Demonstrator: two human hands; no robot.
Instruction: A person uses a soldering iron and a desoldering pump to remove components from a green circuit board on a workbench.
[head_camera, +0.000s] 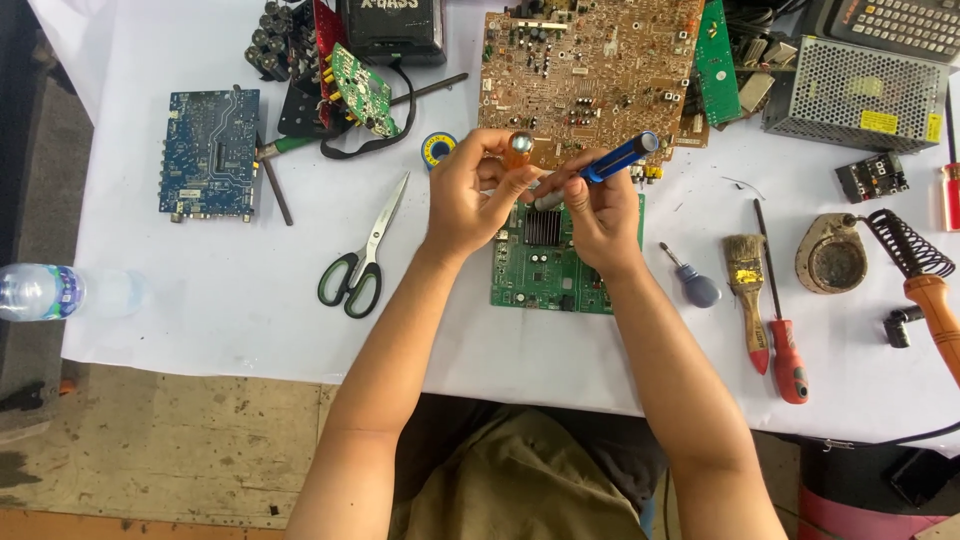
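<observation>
At the frame's centre, above the green circuit board (552, 262), the left hand (468, 195) pinches a small orange-tipped piece (519, 147) while the right hand (600, 205) grips a blue tool (620, 158); fitting them together calls for steady alignment.

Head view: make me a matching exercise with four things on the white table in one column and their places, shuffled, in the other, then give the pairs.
Things:
1. scissors
2. blue circuit board
3. water bottle
4. paintbrush

Places:
A. at the table's left edge, lying on its side
B. right of the right hand, beside a red-handled screwdriver
C. left of the left hand, green handles toward the person
D. far left on the table, above the scissors

Pairs: 1-C, 2-D, 3-A, 4-B
</observation>
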